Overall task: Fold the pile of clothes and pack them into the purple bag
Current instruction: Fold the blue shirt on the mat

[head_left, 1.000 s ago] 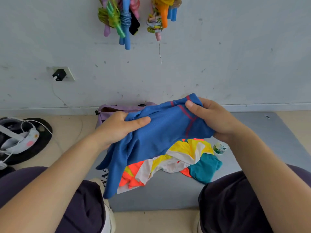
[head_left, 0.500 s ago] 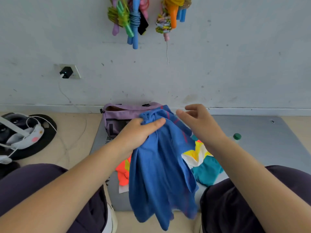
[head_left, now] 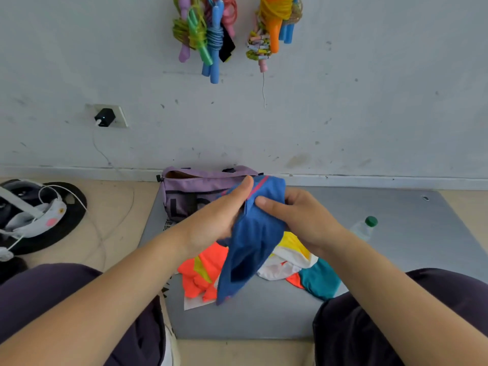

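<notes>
Above a grey floor mat [head_left: 383, 233], a seated person's left hand [head_left: 219, 220] and right hand [head_left: 298, 217] both grip the bunched top of a blue garment [head_left: 253, 239], which hangs down between the knees over a loose pile of orange, yellow, white and teal clothes [head_left: 287, 262]. Just behind the hands, the purple bag [head_left: 190, 191] sits on the mat against the wall with its top unzipped, while a clear bottle with a green cap [head_left: 365, 227] lies on the mat to the right and coloured skipping ropes [head_left: 206, 35] hang on the wall above.
</notes>
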{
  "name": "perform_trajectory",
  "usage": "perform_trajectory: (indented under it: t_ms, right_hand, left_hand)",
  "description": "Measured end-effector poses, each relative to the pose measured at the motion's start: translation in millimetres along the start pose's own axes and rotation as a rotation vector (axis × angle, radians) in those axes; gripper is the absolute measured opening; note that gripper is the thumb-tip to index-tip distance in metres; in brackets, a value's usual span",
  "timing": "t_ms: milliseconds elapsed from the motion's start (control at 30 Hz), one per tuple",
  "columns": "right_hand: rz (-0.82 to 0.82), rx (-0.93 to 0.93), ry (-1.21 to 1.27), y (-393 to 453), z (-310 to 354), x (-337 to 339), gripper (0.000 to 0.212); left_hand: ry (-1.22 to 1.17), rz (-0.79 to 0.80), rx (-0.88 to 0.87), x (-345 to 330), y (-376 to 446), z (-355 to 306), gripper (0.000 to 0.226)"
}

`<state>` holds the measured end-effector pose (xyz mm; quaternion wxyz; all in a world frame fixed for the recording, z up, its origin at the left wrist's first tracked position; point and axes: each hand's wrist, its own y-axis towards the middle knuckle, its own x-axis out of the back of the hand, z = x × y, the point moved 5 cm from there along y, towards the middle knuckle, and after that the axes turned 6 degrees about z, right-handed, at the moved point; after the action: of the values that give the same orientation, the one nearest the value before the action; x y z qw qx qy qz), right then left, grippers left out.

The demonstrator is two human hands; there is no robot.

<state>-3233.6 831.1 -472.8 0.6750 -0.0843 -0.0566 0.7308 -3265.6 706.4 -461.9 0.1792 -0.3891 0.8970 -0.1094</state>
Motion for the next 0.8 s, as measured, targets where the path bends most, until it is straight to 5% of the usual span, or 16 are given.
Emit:
perform_trajectory:
  t_ms: [67,200,300,400,600,800]
  right_hand:
    - [0.010,0.018,0.017,1,4,2,0.025]
    - [0.096,0.011,0.168,-1,9,1,0.047]
    - [0.179,0.001,0.300,-2,11,-5,0.037]
    - [0.163,0.008,0.293,-3,15,-3,0.032]
    - [0.021,0.012,0.340,-4,19,21,0.032]
    - [-0.055,0.010,0.335,-6,21,34,0.037]
  left_hand:
    - [0.327,-0.128,-0.160,20,-7,-9,0.080]
    - [0.305,-0.303,-0.309,37,-8,-15,0.052]
    - [0.265,-0.001,-0.193,23,0,2,0.080]
    - [0.229,0.311,-0.076,4,-3,20,0.061]
    - [0.089,0.326,0.122,9,-4,33,0.024]
    - [0.018,0.188,0.018,21,-2,24,0.038]
